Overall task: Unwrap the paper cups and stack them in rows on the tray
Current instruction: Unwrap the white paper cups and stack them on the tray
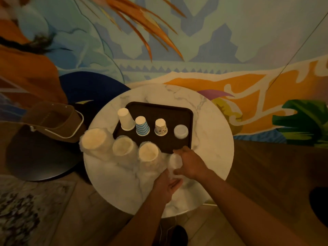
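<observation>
- Three wrapped stacks (pixel 124 146) of paper cups stand in plastic at the near left of a round marble table (pixel 213 157). The outermost stack (pixel 96 141) sits right at the rim, beside a brown chair (pixel 53 121).
- Behind them a dark tray (pixel 159 109) carries one row of four upside-down cups: a white cup (pixel 126 119), a striped cup (pixel 142 126), a patterned cup (pixel 160 127) and a clear cup (pixel 181 131).
- Near the table's front, the left hand (pixel 168 185) lies palm up, fingers loose, against the lower end of a clear sleeve (pixel 174 162). Whether it pinches the film cannot be told.
- The right hand (pixel 190 162) curls its fingers round the sleeve's upper end, just off the tray's near right corner.
- Likely risks: a sharp tug on the film could swing the sleeve or a forearm into the wrapped stacks — the outermost one has no margin before the floor. Cups could also spill loose as the sleeve opens, or knock over the light, empty row on the tray.
- Hard to read: the sleeve washes out against the marble, so its contents and any tear cannot be made out. Both forearms are cut off at the bottom edge.
</observation>
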`<state>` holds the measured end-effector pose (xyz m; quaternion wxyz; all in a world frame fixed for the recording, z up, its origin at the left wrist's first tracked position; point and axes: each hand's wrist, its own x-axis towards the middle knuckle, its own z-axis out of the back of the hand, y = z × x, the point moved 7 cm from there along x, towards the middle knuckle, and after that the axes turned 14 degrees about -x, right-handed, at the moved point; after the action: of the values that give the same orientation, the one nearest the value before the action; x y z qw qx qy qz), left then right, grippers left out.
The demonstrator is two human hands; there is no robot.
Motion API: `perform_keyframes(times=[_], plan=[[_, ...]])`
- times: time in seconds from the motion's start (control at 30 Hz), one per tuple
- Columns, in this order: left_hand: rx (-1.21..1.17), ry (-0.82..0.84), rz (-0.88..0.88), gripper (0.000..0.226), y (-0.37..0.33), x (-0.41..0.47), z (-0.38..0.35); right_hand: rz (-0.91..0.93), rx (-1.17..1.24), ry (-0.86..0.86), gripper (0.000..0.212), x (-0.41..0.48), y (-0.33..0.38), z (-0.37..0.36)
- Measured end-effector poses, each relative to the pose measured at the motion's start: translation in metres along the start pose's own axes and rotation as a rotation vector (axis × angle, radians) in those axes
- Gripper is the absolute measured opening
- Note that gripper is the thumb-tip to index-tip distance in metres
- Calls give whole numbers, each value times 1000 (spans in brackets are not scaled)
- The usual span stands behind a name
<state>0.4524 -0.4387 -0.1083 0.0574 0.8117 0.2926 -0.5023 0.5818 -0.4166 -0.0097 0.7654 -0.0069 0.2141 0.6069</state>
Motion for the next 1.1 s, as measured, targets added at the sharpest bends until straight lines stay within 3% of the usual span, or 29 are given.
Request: perform_keyframes(times=[0.4,0.63,0.8,1.1], plan=[[213,-100,-134,15,-40,-31,48,24,-70,-15,116,-1,24,26],[232,-196,-366,2,-91,-56,69,115,18,-33,124,1,72,59],[233,-262,-507,36,-139,-66,96,187,31,-107,113,6,124,86],[563,-323,-856,78,-274,-126,90,320,113,-246,54,32,236,92]])
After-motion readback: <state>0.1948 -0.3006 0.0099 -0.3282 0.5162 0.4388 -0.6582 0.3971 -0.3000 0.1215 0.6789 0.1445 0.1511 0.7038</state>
